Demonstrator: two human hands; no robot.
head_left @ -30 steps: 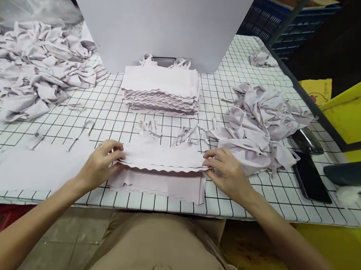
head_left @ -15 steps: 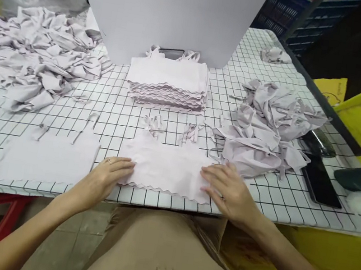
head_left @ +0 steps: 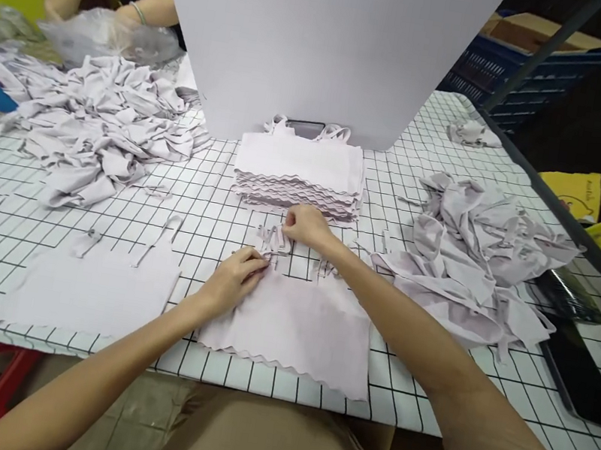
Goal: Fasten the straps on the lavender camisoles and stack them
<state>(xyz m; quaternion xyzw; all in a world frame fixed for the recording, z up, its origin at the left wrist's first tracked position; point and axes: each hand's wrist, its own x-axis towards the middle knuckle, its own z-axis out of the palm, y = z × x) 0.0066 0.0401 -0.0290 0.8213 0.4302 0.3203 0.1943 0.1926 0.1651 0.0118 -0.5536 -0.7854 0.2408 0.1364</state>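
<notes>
A pale pink strappy top (head_left: 296,323) lies flat before me, its wavy hem toward the table's front edge. My left hand (head_left: 235,275) is closed in a pinch at the base of its left shoulder strap (head_left: 274,240). Just beyond, my right hand (head_left: 306,226) has its fingers pinched at the upper end of that same strap; the fingertips are partly hidden. The right strap (head_left: 326,269) lies bunched under my right forearm. Behind my hands sits a neat stack of folded tops (head_left: 300,160). Another top (head_left: 90,290) is spread out to the left.
Crumpled tops form a heap (head_left: 106,118) at the left and another pile (head_left: 471,260) at the right. A phone (head_left: 584,376) lies by the right edge. A large grey panel (head_left: 319,38) stands behind the stack. Across the table, a co-worker's arm (head_left: 155,8) reaches over a plastic bag (head_left: 107,38).
Both hands have left the top's sides and moved up to its left strap, now pinching there. The top's body has turned slightly and looks less smooth. The camera view has shifted.
</notes>
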